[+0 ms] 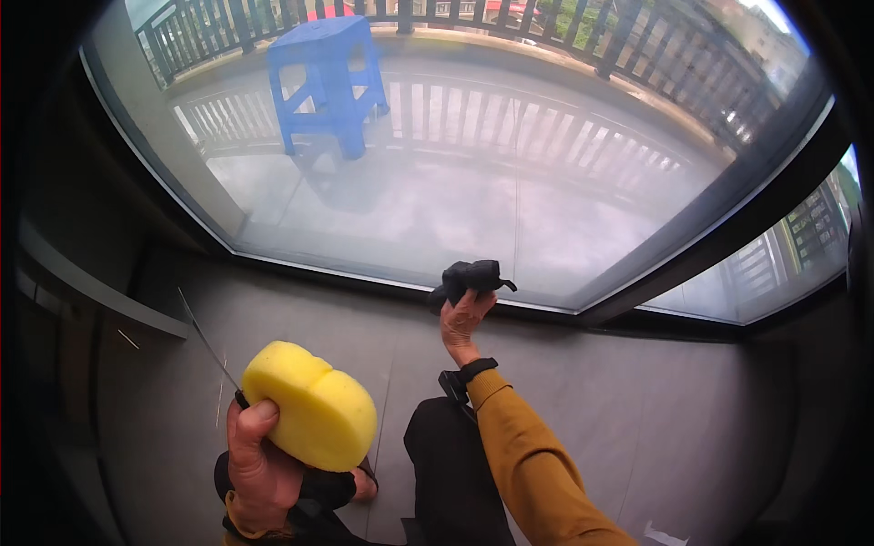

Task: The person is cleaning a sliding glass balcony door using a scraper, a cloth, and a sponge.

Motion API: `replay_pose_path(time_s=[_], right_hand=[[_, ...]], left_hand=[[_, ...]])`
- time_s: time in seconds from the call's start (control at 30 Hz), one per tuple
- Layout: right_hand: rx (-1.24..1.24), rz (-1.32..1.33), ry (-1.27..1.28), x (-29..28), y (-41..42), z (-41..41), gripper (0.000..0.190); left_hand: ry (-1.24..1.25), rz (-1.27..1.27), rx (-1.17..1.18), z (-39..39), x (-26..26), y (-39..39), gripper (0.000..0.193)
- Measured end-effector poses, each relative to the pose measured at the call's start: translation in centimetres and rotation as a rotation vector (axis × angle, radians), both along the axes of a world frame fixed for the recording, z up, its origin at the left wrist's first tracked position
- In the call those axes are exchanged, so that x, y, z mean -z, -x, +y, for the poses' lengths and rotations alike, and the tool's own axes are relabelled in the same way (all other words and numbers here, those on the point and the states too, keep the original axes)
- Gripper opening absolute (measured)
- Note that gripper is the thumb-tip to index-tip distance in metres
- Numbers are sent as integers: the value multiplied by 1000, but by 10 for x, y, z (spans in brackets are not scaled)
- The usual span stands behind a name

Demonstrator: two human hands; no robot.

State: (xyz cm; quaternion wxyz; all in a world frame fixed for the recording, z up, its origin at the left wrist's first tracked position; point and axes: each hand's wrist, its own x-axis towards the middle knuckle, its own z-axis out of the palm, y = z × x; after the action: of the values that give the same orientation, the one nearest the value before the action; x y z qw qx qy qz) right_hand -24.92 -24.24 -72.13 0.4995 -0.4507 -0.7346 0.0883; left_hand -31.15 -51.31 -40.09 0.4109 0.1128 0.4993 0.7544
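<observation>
My left hand (263, 464) grips a thick yellow sponge (311, 406), thumb pressed on its face. From the same hand a thin tool with a long metal blade (208, 341) and a black handle end sticks up to the left; its lower part is hidden. My right hand (464, 317), in a mustard sleeve with a black band at the wrist, holds a bunched black cloth (471, 276) by the lower edge of a large glass pane (444, 205). Whether the cloth touches the glass or the frame, I cannot tell.
A dark frame (614, 314) borders the glass, with another pane at the right. Beyond the glass stand a blue plastic stool (328, 82) and a balcony railing (567, 31). Grey floor tiles (580, 409) lie below. A pale scrap (664, 536) lies on the floor at lower right.
</observation>
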Motion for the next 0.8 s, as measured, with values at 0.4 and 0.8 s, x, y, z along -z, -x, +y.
replay_pose_path(time_s=[0.4,0.8], right_hand=[[280,153,130,-2,-161,77,33],[579,348,781,36,-38,52,49]], left_hand=[[-24,7,44,3,7,3,48],[-109,-29,30,-11,1,10,46]])
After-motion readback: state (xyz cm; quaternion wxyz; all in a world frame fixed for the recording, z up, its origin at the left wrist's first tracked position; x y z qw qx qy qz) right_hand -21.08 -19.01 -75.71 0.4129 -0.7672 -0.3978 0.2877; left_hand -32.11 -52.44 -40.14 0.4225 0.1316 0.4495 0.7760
